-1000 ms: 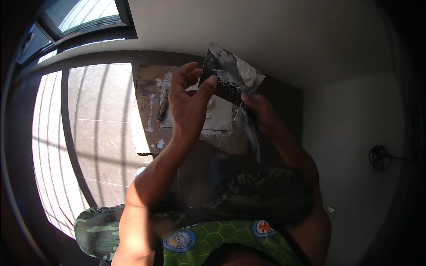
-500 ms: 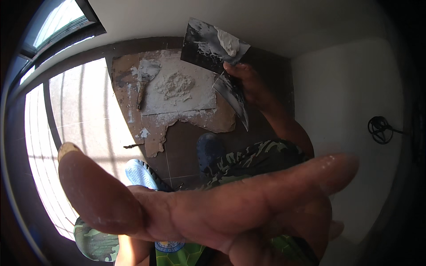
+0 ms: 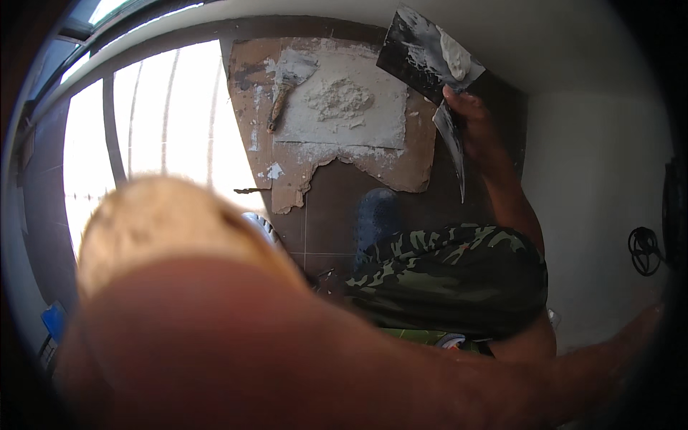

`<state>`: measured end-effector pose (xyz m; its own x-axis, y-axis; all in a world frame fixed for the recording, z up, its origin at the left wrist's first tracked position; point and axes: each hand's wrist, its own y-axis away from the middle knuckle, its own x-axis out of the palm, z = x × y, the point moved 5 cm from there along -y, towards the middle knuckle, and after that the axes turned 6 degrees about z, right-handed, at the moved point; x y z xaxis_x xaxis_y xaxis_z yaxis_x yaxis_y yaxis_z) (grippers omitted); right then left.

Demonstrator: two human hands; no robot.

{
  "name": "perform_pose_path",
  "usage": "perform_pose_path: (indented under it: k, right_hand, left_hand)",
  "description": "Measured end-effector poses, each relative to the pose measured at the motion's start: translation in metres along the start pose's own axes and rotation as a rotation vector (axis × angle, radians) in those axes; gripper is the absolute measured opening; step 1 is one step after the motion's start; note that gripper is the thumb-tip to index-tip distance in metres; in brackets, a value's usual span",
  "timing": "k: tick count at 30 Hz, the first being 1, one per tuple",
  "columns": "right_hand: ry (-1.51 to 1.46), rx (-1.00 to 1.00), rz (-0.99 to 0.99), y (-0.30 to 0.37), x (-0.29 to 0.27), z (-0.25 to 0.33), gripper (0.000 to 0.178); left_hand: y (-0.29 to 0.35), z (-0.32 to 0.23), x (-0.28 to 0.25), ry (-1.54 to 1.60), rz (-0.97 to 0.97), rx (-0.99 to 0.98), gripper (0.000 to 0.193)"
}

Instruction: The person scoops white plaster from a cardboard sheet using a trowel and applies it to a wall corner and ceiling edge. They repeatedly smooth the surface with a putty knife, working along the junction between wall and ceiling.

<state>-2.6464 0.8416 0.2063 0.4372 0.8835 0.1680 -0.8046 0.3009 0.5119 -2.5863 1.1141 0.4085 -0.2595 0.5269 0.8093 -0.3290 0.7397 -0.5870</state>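
Observation:
My right hand [image 3: 479, 129] grips a dark rectangular plate [image 3: 412, 54] at its lower corner, thumb on top. White smears cover the plate, and a thick dollop of putty [image 3: 454, 56] sits near its right edge. A thin curved blade [image 3: 448, 143] hangs down from the same hand. Very close and blurred, my left hand [image 3: 236, 322] fills the lower part of the view, thumb and a finger spread wide with nothing seen between them. On the floor, a white-coated sheet [image 3: 337, 137] bears a mound of putty [image 3: 340, 99]; a putty knife [image 3: 279, 107] lies at its left edge.
Torn cardboard [image 3: 251, 132] lies under the sheet. My blue shoe [image 3: 376, 215] and camouflage-clad leg [image 3: 459, 279] are just nearer. A pale wall [image 3: 580, 179] with a coiled black cable [image 3: 645, 251] rises at right. Barred sunlight [image 3: 165, 115] falls on the floor at left.
My left hand has come much closer to the camera, its thumb now large and blurred. The view has shifted, so the floor things and my right hand appear farther right and higher.

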Motion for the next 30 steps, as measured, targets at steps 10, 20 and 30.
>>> perform_pose_path:
  k: [10,20,30]
  right_hand:
    - [-0.023,-0.029,-0.011,0.006,0.002,-0.008,0.030]
    - [0.297,-0.426,-0.150,0.009,-0.014,-0.016,0.039]
    - [0.357,0.054,-0.350,0.000,-0.026,-0.018,0.043]
  left_hand:
    - [-0.014,0.013,-0.104,0.333,-0.180,-0.271,0.118]
    - [-0.010,0.011,-0.124,0.295,-0.288,-0.344,0.107]
    - [-0.045,0.007,-0.084,-0.515,-0.237,-0.533,0.074]
